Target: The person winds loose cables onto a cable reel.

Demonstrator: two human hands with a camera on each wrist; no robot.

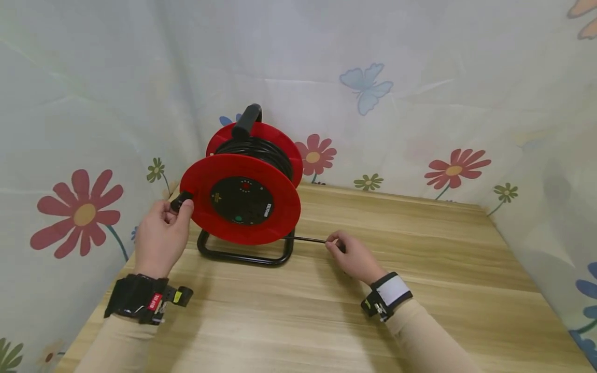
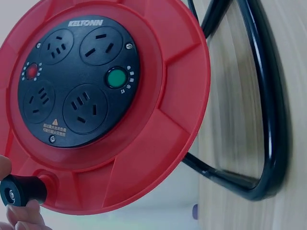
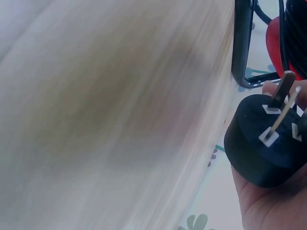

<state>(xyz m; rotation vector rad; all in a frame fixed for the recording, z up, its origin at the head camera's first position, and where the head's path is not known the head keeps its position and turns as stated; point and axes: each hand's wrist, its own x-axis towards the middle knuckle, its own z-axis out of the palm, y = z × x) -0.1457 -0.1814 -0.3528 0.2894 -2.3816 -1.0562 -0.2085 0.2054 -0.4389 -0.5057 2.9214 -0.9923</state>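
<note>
A red cable reel (image 1: 284, 210) with black cable (image 1: 263, 148) wound between its discs stands on the table. My left hand (image 1: 160, 238) pinches the black crank knob (image 2: 29, 188) at the disc's edge between thumb and fingers. My right hand (image 1: 358, 260) is to the right of the reel and holds a black plug (image 3: 256, 143); its metal prongs show in the right wrist view. From the reel's lower side a stretch of cord (image 1: 308, 239) runs to that hand. The black socket panel (image 2: 79, 76) on the front disc carries several outlets, a red button and a green one.
A black tube frame (image 1: 244, 257) supports the reel, with a black carrying handle (image 1: 247, 122) on top. Light wood tabletop (image 1: 261, 321) spreads in front and to the right. Pale curtains (image 1: 420, 93) printed with flowers and butterflies surround the table at the back and sides.
</note>
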